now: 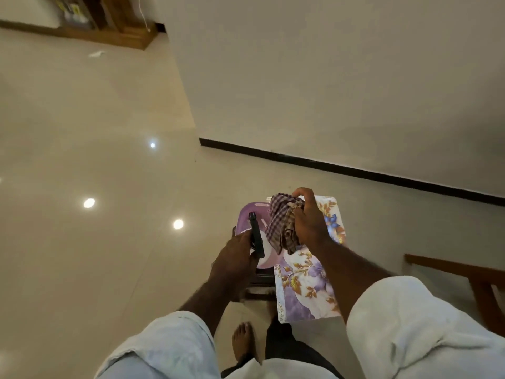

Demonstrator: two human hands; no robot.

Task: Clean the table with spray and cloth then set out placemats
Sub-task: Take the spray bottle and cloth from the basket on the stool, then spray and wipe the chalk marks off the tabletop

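My right hand [308, 220] grips a bunched brown-and-white checked cloth [282, 225], held just above a purple plastic tray [246, 217]. My left hand [235, 258] holds a spray bottle with a black trigger head [256, 236] over the tray's near edge; the bottle's body is mostly hidden. Floral placemats [303, 285] in purple, white and orange lie under and to the right of both hands. They rest on a small dark stand [259, 280] that is largely covered.
Glossy cream floor tiles [95, 160] spread to the left and ahead. A white wall with black skirting [341, 168] runs behind. A wooden chair frame [470, 280] stands at the right. Wooden furniture [114, 28] sits far back left. My bare foot [243, 343] is below.
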